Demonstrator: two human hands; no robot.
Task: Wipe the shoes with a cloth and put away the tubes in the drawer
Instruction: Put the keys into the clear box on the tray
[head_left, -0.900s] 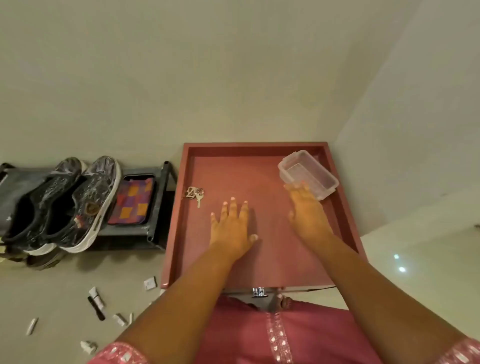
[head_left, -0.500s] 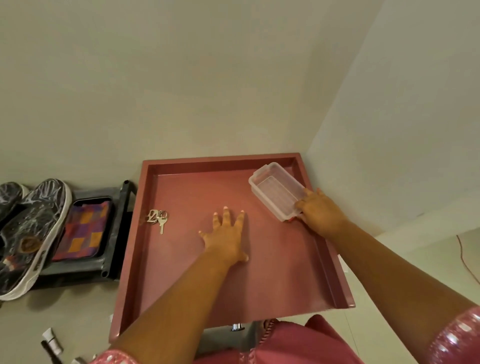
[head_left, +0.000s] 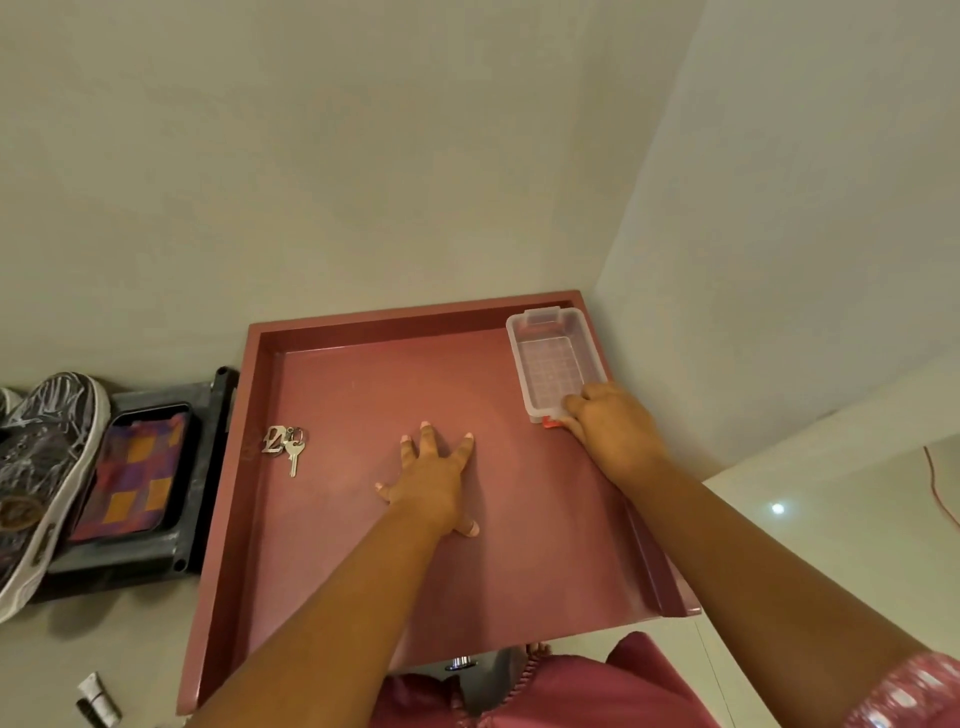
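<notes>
The clear plastic container (head_left: 554, 364) now sits squarely in the far right corner of the drawer (head_left: 332, 525), no longer angled nearer its middle. The right hand (head_left: 613, 431) grips its near end, having shifted from the drawer's middle to its right wall.

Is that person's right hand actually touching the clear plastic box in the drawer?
Touching. The head view shows the right hand with its fingers curled over the near end of the clear plastic box, no gap between them.
</notes>
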